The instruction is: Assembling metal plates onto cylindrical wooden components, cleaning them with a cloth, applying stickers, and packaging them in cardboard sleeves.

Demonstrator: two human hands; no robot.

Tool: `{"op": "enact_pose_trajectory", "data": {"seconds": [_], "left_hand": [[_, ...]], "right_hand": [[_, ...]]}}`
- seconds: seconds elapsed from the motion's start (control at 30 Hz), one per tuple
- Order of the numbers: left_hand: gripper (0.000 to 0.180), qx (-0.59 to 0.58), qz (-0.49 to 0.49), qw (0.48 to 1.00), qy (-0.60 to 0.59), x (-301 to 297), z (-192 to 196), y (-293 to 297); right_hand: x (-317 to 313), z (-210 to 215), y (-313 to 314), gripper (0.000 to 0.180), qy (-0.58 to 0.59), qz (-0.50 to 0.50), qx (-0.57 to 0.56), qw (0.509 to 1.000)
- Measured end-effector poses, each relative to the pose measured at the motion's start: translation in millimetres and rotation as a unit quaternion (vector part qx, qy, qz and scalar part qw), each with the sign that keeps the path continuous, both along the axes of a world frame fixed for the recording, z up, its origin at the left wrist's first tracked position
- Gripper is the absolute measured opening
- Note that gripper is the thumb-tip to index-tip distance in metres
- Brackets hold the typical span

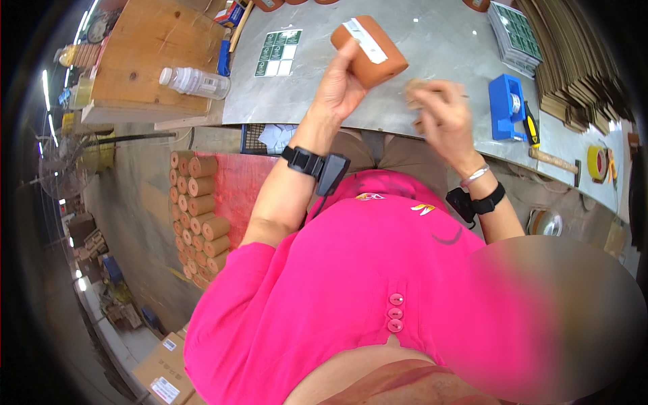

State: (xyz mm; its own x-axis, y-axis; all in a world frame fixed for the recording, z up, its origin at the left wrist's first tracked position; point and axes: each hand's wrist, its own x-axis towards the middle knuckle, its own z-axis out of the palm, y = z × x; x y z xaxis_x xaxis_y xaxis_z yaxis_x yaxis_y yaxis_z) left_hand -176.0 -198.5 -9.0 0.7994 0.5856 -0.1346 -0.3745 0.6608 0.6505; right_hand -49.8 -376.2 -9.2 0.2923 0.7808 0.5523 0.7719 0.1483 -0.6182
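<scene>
An orange-brown roll (386, 66) with a white strip along its side hangs tilted above the grey tabletop (310, 94). My left hand (341, 86) is closed round its lower left side, the thumb lying at the end of the white strip. Just to the right, apart from the roll, my right hand (442, 115) is raised with its fingers bent. Those fingertips are smeared by motion, so whether they hold anything is unclear. On the table to the left lies a sheet of green labels (275, 52), with some white squares where labels are gone.
A clear bottle (196, 82) lies beside a wooden box (145, 50). To the right are a blue tape dispenser (503, 108), a yellow-black knife (532, 125), a hammer (553, 160), yellow tape (597, 163), label stacks (516, 37) and cardboard sheets (574, 61). Brown rolls (200, 187) are stacked at lower left.
</scene>
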Motion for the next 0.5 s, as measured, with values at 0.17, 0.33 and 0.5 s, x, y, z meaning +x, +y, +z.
{"op": "enact_pose_trajectory", "data": {"seconds": [0.17,0.33,0.5], "left_hand": [[0.083,0.395,-0.001,0.911,0.119,8,-24,20],[0.086,0.541,-0.044,0.826,0.152,-1,-26,27],[0.069,0.616,0.037,0.73,0.292,-57,-31,94]], "right_hand": [[50,-23,0,0.034,-0.108,-0.188,-0.004,0.976],[48,-32,-2,0.053,-0.113,-0.191,-0.157,0.962],[40,-3,5,0.047,-0.135,-0.192,-0.064,0.97]]}}
